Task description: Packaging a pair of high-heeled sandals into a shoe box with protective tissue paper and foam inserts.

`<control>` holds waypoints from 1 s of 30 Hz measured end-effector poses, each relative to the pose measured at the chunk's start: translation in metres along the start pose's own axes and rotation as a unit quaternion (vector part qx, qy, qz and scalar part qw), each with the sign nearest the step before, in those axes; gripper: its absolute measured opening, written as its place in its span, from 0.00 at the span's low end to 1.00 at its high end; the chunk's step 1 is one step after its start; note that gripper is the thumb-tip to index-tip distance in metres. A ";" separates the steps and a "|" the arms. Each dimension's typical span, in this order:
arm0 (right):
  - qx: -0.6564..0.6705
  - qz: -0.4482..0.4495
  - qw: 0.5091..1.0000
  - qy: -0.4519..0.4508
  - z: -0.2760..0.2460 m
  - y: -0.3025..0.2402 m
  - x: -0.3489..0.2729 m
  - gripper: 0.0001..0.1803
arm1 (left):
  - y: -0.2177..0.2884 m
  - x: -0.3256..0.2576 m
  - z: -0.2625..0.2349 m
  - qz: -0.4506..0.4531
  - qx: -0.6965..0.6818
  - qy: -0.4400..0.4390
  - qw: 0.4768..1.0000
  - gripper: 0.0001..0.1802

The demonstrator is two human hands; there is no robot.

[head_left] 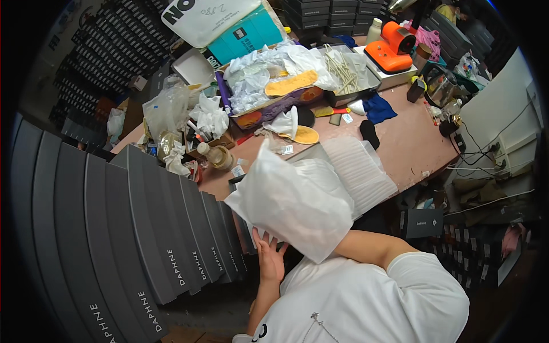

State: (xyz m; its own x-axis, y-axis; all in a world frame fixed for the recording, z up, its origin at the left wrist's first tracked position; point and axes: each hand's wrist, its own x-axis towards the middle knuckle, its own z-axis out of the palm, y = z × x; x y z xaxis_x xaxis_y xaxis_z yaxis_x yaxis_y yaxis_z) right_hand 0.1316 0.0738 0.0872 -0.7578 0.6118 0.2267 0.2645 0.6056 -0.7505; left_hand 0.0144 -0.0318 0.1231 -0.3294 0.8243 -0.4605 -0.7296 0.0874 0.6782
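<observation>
A white translucent packing sheet or bag (297, 200) is raised in front of me, over the near edge of the table. My left hand (270, 258) is below its lower left side, palm up with fingers spread; I cannot tell whether the fingertips touch it. My right forearm (369, 247) runs behind the sheet from the right, so the right hand is hidden, and whether it grips the sheet does not show. A pile of white foam sheets (366, 177) lies just right of it. Part of a dark box edge (235, 179) shows behind the sheet's left side.
Tall stacks of dark grey shoe boxes (143, 223) rise close on my left. Farther back on the pink table (337, 131) stand a carton of crumpled paper (274, 108), a tray of white sticks (349, 74), an orange device (392, 51) and a bottle (216, 155). Cables (486, 151) hang at right.
</observation>
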 end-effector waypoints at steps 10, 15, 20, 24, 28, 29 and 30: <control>0.462 0.332 0.759 -0.317 -0.078 0.026 -0.084 0.32 | 0.048 0.047 -0.027 0.112 0.243 -0.058 0.962 0.39; 0.321 0.238 0.916 -0.042 -0.122 0.010 -0.098 0.45 | 0.056 0.083 0.063 0.117 0.559 -0.281 0.771 0.51; 0.262 0.321 0.907 0.075 -0.106 0.043 -0.069 0.42 | -0.051 0.140 0.093 0.173 0.413 -0.081 0.890 0.52; 0.048 0.267 0.951 0.149 -0.031 0.142 -0.075 0.43 | -0.141 0.110 0.098 -0.092 0.270 -0.088 0.954 0.38; 0.044 0.343 0.938 0.003 -0.030 0.140 -0.089 0.45 | -0.169 0.139 0.068 -0.170 0.319 -0.126 0.924 0.33; 0.010 0.271 0.961 0.060 -0.039 0.128 -0.092 0.44 | -0.161 0.152 0.064 -0.205 0.376 -0.145 0.892 0.32; 0.078 0.317 0.945 0.000 -0.068 0.104 -0.093 0.39 | -0.151 0.159 0.056 -0.237 0.427 -0.162 0.858 0.30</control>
State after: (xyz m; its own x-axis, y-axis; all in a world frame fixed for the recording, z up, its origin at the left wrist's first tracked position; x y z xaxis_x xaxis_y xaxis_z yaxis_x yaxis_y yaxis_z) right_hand 0.2694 0.1144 0.0304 -0.4761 0.8269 -0.2993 0.5748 0.0350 -0.8175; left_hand 0.1063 0.1176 -0.0207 0.1673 0.6837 -0.7103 0.0141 0.7187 0.6952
